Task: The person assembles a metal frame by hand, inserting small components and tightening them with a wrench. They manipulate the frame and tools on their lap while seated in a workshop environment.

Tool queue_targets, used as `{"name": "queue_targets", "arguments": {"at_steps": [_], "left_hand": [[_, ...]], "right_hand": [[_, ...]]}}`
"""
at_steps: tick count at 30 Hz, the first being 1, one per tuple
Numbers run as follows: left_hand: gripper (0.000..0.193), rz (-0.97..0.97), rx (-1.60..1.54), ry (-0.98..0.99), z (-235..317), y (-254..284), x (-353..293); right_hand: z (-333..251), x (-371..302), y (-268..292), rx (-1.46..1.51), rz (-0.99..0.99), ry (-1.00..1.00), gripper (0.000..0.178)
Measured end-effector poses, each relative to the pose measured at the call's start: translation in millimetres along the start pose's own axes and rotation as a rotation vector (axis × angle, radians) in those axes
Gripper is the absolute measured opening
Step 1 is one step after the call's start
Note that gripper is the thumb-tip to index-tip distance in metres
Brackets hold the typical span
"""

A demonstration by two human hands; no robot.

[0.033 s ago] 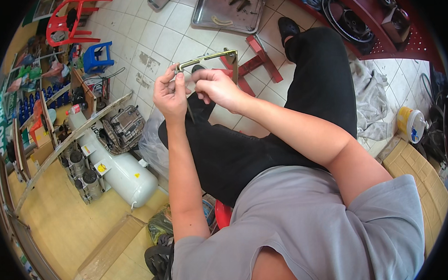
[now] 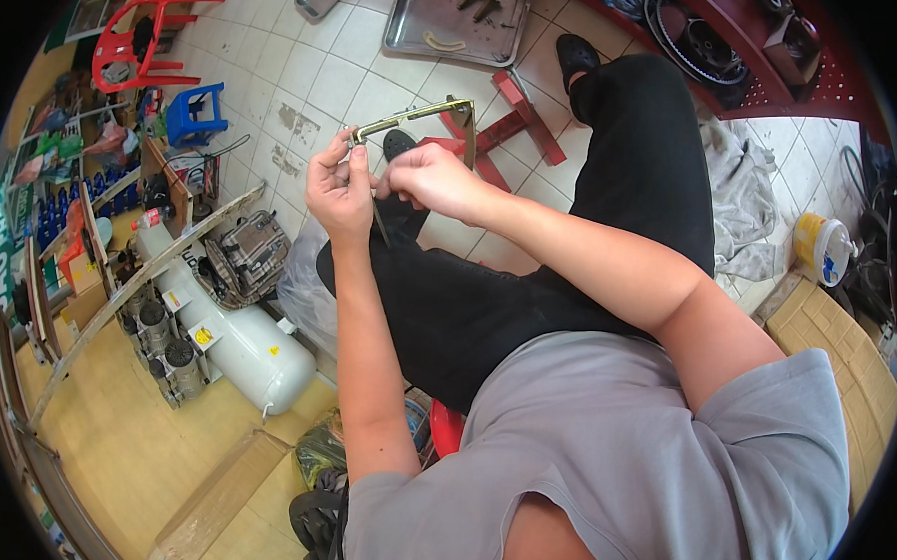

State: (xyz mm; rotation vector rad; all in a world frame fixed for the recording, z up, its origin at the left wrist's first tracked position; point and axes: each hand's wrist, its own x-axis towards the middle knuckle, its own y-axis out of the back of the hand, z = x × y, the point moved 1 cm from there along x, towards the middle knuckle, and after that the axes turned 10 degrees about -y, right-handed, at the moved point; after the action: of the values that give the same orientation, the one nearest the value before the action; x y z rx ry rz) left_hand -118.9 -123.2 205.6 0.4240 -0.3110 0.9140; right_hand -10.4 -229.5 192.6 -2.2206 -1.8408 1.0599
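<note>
A brass-coloured metal frame, shaped like a hacksaw frame, stretches from my left hand towards the far right and bends down at its far end. My left hand is closed around its near end, thumb on top. Below the left fingers a thin dark strip hangs over my left thigh, like a saw blade; whether it joins the frame is hidden. My right hand is closed in a pinch, its fingertips close to the left fingers. What it pinches is too small and covered to tell.
A red metal stand lies on the tiled floor beyond my hands, with a metal tray of tools further off. To the left are a white compressor tank and a blue stool. A red shelf stands far right.
My right hand has shifted slightly left and down, bringing its fingertips closer to the left fingers. The left hand and the frame have hardly moved.
</note>
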Motion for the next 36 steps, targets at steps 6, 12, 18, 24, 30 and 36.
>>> {"name": "queue_targets", "arguments": {"at_steps": [6,12,18,24,30,36], "left_hand": [[0.012,0.061,0.020,0.000,6,3,0],[0.012,0.102,-0.001,-0.018,10,5,6],[0.018,0.089,0.008,-0.054,19,-4,2],[0.022,0.126,0.091,-0.021,21,-14,10],[0.020,0.111,0.106,0.024,25,-26,21],[0.021,0.084,0.115,-0.003,20,-26,20]], "right_hand": [[-40,-18,43,-0.599,0.759,0.766,0.037],[2,16,66,-0.282,0.354,0.378,0.061],[-27,6,62,-0.173,0.414,0.159,0.036],[-37,3,71,-0.378,0.538,0.232,0.043],[-44,0,82,-0.411,0.536,0.192,0.034],[-65,-14,79,-0.355,0.462,0.034,0.029]]}}
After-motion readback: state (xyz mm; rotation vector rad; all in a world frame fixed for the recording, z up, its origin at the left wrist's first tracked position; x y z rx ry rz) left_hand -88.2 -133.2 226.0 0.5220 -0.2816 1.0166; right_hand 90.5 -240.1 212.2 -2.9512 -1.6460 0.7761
